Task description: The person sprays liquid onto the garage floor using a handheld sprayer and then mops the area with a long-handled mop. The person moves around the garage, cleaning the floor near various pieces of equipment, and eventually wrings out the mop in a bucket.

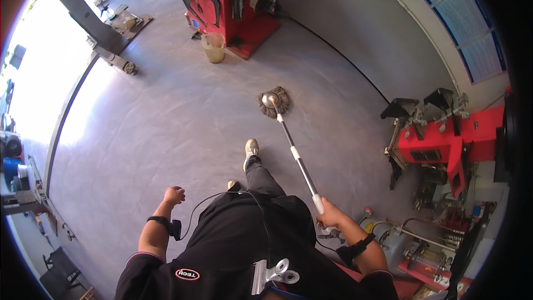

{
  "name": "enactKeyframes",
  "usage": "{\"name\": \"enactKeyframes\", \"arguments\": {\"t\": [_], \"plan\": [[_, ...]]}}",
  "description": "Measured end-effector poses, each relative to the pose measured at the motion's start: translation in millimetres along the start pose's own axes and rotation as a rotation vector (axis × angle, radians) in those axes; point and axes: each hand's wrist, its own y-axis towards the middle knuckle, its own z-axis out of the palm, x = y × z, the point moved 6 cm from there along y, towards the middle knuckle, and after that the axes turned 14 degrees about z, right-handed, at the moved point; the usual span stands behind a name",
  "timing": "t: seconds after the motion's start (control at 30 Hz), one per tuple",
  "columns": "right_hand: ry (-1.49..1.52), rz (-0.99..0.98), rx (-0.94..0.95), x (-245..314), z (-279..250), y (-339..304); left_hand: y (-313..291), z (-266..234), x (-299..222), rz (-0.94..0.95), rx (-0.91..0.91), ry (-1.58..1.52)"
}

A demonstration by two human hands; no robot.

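Observation:
My right hand (331, 214) is wrapped round the white grip at the upper end of a mop (300, 161). From there its silver and white pole slants forward and left to a round grey string head (282, 101) lying on the floor. Held out at my left side, away from any object, my left hand (175, 195) has its fingers curled in, with nothing seen in them. A dark cable runs from a black band on the left forearm across my front.
A translucent bucket (213, 48) stands ahead beside a red machine (236, 14). At the right are another red machine (444, 139) and a grey tank (390, 243) with pipes. A lift post (83, 8) with a low arm rises at far left. My shoe (251, 147) is near the mop.

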Motion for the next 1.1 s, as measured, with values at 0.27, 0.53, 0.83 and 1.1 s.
{"name": "enactKeyframes", "arguments": {"t": [0.27, 0.53, 0.83, 1.1], "plan": [[-0.147, -0.067, 0.078, 157, -59, 99, -37, -39, 1, -0.095, -0.221, -0.191], [-0.296, -0.102, -0.035, 278, -102, 178, -59, -57, -46, -0.115, -0.389, -0.263], [-0.568, -0.108, -0.124, 269, -115, 203, -35, -47, -82, -0.07, -0.303, -0.22], [-0.761, -0.036, -0.016, 259, -88, 112, -1, -86, -63, -0.054, -0.261, -0.217]]}}
